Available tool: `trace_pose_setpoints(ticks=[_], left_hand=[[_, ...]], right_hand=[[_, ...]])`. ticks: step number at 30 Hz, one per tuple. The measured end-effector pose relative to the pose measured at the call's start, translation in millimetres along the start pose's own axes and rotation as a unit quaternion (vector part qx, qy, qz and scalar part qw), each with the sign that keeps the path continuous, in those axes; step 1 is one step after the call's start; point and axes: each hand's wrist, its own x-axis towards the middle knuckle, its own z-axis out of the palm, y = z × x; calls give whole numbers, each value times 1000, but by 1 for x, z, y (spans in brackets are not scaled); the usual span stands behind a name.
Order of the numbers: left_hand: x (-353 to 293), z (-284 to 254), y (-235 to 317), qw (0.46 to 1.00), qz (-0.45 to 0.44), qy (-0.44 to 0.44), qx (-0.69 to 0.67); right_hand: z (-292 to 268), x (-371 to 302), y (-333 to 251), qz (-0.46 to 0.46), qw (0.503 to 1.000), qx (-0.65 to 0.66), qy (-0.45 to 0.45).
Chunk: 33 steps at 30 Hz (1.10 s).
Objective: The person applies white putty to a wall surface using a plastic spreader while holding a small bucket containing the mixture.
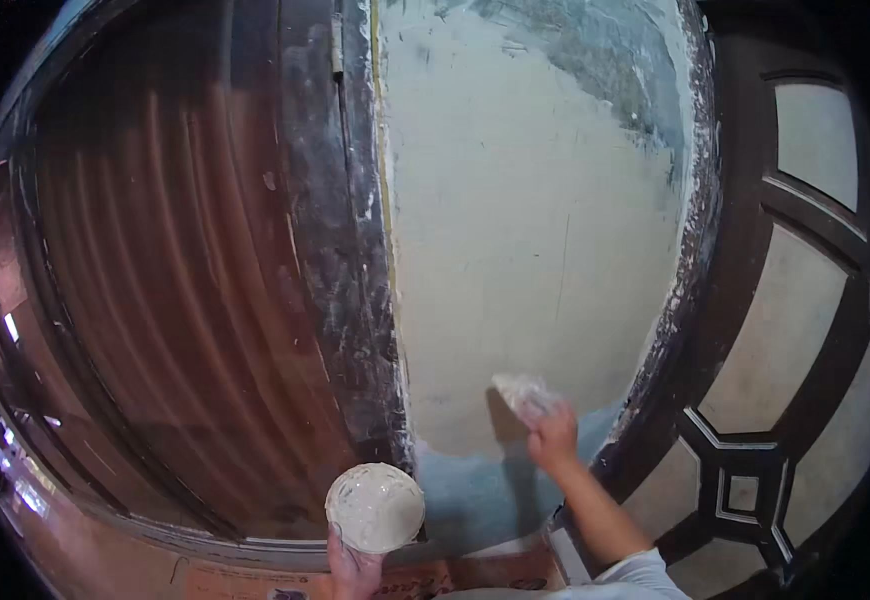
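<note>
The right hand (555,437) grips what looks like a scraper (527,396) close to the pale wall (525,230); the left hand (352,571) holds a bowl (373,466) of white paste (378,512). Tilting could spill it; slipping sideways could smear the dark frame (320,190).
</note>
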Motion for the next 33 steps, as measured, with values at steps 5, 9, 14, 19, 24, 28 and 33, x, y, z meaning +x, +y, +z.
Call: trace_pose_setpoints(ticks=[5,9,14,19,24,28,33], left_hand=[[7,14,-18,998,-52,-18,-1],[4,18,-29,997,-55,-15,44],[5,-15,-35,996,-80,31,6],[3,-4,-33,995,-93,-13,-35],[0,18,-40,996,-78,-29,31],[-2,32,-60,995,-87,-29,35],[-6,51,-91,993,-113,-26,17]], right_hand=[[-111,216,22,-77,961,-105,246],[-110,237,16,-33,974,-148,169],[13,38,39,59,983,-176,9],[50,-169,18,147,975,5,-165],[-6,-119,84,182,981,-58,-34],[-98,59,119,89,978,-108,152],[-171,193,124,-28,964,-126,234]])
